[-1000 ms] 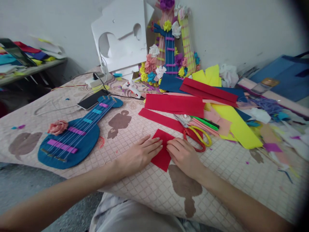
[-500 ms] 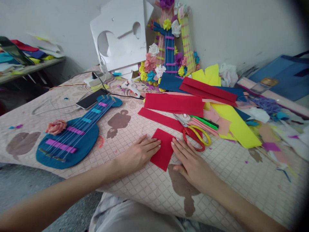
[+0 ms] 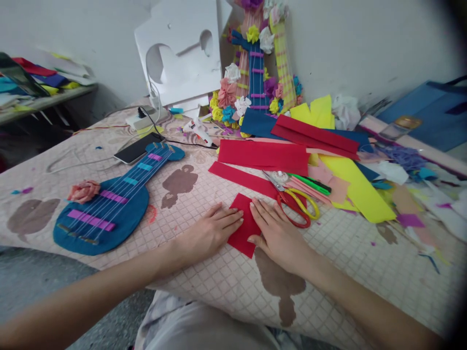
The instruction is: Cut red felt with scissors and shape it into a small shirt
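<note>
A small red paper rectangle (image 3: 242,238) lies flat on the patterned tablecloth in front of me. My left hand (image 3: 215,229) rests on its left edge with the fingers stretched out. From the other side, my right hand (image 3: 277,236) lies flat across the paper's right part, fingers extended and covering that edge. Scissors (image 3: 301,206) with red and yellow handles lie just beyond my right hand. Behind the paper is a long red strip (image 3: 241,180), and past it a wider red sheet (image 3: 262,156).
On the left lies a blue paper guitar (image 3: 105,211) with a pink rose, near a phone (image 3: 134,148). A white glue gun (image 3: 199,131) and power strip (image 3: 142,119) sit farther back. Flower-covered guitars (image 3: 257,73) lean on the wall; yellow paper (image 3: 359,187) and scraps crowd the right.
My right hand has slid left from the paper's right edge onto its surface. My left hand and the red paper have stayed in place.
</note>
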The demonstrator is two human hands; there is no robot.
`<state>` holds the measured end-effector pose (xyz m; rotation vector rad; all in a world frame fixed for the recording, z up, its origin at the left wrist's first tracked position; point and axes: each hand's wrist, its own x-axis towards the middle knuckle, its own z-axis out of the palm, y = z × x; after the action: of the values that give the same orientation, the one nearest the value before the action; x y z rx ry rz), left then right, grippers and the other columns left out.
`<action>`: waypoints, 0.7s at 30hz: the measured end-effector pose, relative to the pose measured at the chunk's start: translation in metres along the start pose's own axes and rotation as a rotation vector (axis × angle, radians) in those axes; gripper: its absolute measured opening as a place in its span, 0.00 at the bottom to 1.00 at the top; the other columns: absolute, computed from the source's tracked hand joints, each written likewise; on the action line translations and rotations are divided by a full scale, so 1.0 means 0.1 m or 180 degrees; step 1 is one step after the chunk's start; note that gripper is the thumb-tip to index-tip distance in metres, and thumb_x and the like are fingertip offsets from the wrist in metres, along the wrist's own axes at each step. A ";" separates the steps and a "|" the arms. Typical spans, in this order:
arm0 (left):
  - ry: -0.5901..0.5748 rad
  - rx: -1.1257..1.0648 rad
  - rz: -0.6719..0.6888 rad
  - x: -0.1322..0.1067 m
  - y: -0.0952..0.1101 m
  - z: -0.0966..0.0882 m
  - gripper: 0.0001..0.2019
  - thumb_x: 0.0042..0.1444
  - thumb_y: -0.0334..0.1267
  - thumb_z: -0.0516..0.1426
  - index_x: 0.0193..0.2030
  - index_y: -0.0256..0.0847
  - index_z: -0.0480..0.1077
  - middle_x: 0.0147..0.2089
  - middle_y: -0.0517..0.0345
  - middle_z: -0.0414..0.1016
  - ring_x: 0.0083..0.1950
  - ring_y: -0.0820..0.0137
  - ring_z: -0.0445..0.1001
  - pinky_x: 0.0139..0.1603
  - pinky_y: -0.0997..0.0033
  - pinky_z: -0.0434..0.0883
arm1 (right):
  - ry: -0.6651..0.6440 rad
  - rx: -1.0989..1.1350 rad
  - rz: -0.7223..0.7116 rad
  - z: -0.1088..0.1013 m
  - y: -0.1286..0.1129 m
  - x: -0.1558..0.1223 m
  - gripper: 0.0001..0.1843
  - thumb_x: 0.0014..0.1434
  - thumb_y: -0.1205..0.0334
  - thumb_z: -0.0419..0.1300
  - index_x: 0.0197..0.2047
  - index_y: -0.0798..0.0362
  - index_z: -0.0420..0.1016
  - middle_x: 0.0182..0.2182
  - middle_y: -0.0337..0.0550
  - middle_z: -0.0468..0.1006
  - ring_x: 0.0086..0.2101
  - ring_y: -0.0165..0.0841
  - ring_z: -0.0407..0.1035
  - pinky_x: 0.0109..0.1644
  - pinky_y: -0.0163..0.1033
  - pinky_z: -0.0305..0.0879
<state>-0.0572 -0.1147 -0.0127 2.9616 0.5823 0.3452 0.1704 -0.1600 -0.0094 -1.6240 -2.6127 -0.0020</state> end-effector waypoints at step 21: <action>-0.0123 -0.0081 -0.0027 0.00 0.00 -0.01 0.22 0.63 0.29 0.45 0.64 0.34 0.58 0.66 0.48 0.60 0.68 0.61 0.56 0.68 0.49 0.51 | 0.0396 0.0234 -0.0178 -0.09 0.16 -0.02 0.42 0.65 0.44 0.42 0.70 0.59 0.25 0.69 0.56 0.42 0.67 0.42 0.36 0.67 0.56 0.44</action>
<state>-0.0574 -0.1148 -0.0120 2.9336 0.5813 0.2917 0.1860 -0.1552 -0.0011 -1.4774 -2.5325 -0.0095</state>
